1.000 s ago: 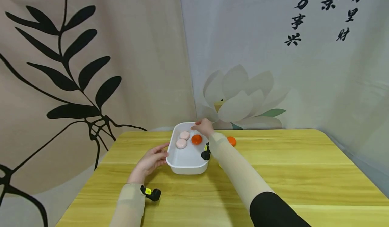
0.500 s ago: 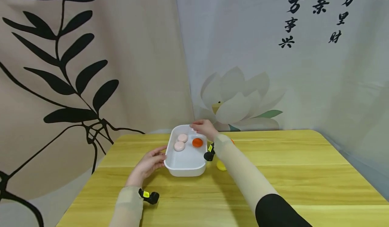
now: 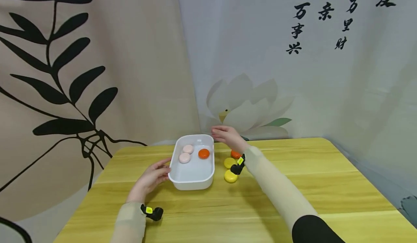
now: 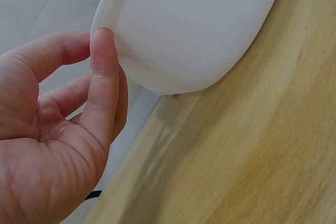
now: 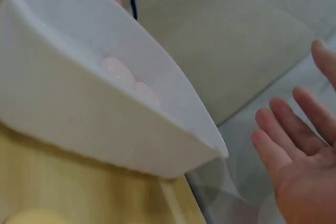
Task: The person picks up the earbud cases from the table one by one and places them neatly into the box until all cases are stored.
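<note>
A white rectangular tub [image 3: 191,186] stands near the back edge of the table. Inside it lie two pale pink round pieces [image 3: 184,158] and an orange round piece [image 3: 203,153]. My left hand [image 3: 153,178] is at the tub's left side; in the left wrist view its fingertips [image 4: 102,40] touch the rim, fingers fairly straight. Off the tub's far right corner, my right hand [image 3: 227,136] hovers with extended fingers. Nothing is in its palm in the right wrist view, where the hand [image 5: 304,156] appears apart from the tub wall [image 5: 89,103].
Right of the tub, two yellow round pieces [image 3: 230,176] and another orange piece [image 3: 236,154] lie on the wooden table [image 3: 260,214], partly behind the right wrist's camera. A printed cloth [image 3: 146,73] hangs behind the table.
My right hand has moved from over the tub's far right corner to outside it, uncovering the yellow pieces. The left hand stays at the tub's side. The head view has shifted slightly right.
</note>
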`<state>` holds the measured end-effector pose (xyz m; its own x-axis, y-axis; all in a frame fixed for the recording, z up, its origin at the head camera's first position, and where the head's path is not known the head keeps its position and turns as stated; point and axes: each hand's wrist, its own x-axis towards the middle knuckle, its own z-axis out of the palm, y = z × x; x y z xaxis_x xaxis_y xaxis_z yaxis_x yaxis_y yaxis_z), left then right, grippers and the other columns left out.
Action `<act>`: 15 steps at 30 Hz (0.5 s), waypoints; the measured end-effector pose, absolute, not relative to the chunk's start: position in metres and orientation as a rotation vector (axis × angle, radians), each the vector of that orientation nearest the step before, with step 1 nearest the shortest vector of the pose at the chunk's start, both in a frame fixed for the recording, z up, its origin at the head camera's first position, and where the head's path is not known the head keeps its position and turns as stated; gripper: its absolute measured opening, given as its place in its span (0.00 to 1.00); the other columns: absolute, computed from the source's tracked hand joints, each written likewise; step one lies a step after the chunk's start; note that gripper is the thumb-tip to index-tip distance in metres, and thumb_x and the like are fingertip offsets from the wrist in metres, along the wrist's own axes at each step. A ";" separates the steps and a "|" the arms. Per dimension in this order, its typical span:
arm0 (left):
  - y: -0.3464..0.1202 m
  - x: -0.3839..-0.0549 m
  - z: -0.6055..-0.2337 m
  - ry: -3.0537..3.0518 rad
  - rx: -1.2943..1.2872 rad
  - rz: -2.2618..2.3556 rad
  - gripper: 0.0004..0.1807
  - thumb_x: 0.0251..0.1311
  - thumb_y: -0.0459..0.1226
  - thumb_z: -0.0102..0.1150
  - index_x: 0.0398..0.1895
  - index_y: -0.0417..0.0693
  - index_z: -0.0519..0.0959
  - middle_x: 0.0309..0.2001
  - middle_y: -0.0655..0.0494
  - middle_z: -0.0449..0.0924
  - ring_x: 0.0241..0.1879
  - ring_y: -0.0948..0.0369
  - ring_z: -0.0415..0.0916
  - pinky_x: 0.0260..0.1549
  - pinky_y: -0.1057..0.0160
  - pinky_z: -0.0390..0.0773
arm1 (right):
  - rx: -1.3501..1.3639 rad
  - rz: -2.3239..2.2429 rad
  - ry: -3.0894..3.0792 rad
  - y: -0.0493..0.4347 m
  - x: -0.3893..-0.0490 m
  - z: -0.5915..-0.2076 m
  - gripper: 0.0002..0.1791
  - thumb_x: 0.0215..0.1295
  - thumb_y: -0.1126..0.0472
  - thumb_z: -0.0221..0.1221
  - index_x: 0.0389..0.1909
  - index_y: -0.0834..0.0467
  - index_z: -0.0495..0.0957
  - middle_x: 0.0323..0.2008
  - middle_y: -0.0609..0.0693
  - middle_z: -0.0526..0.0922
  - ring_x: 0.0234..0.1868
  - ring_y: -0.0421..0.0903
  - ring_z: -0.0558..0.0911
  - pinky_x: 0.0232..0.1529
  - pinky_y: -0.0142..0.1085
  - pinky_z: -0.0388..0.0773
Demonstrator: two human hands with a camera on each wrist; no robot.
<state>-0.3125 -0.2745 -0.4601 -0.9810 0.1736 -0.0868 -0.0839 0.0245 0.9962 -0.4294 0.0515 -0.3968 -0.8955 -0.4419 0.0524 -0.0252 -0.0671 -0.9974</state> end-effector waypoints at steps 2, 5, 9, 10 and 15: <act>-0.277 -0.312 -0.460 2.104 0.102 2.071 0.32 0.67 0.29 0.52 0.73 0.35 0.56 0.50 0.36 0.69 0.37 0.57 0.75 0.38 0.66 0.80 | -0.499 -2.105 1.841 0.061 -0.424 -0.401 0.27 0.70 0.60 0.57 0.65 0.69 0.66 0.62 0.65 0.70 0.65 0.61 0.68 0.66 0.48 0.63; -0.279 -0.311 -0.461 2.100 0.110 2.067 0.32 0.67 0.29 0.52 0.73 0.34 0.55 0.48 0.39 0.70 0.36 0.59 0.75 0.38 0.66 0.80 | -0.489 -2.161 1.767 0.077 -0.412 -0.409 0.24 0.71 0.64 0.54 0.64 0.71 0.66 0.61 0.66 0.71 0.66 0.62 0.66 0.66 0.49 0.62; -0.280 -0.311 -0.461 2.106 0.118 2.056 0.33 0.67 0.30 0.53 0.73 0.34 0.54 0.47 0.41 0.70 0.37 0.58 0.75 0.38 0.66 0.80 | -0.485 -2.158 1.765 0.098 -0.398 -0.425 0.23 0.71 0.67 0.53 0.64 0.73 0.65 0.62 0.67 0.70 0.64 0.61 0.69 0.66 0.52 0.62; -0.280 -0.312 -0.461 2.105 0.120 2.057 0.33 0.67 0.30 0.53 0.73 0.34 0.54 0.48 0.40 0.70 0.37 0.58 0.75 0.38 0.66 0.80 | -0.494 -2.148 1.776 0.103 -0.395 -0.428 0.24 0.71 0.67 0.53 0.64 0.73 0.65 0.62 0.68 0.70 0.63 0.60 0.71 0.65 0.53 0.61; -0.278 -0.312 -0.459 2.079 0.132 2.071 0.34 0.67 0.30 0.53 0.73 0.34 0.53 0.49 0.38 0.70 0.37 0.57 0.76 0.38 0.66 0.80 | -0.553 -2.088 1.823 0.121 -0.383 -0.445 0.27 0.69 0.66 0.56 0.64 0.75 0.64 0.60 0.67 0.72 0.58 0.54 0.76 0.64 0.53 0.64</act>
<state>-0.3122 -0.2777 -0.4590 -0.9753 0.2058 -0.0808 -0.0801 0.0121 0.9967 -0.3833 0.1214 -0.4451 -0.8762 -0.4750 0.0818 -0.0171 -0.1389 -0.9902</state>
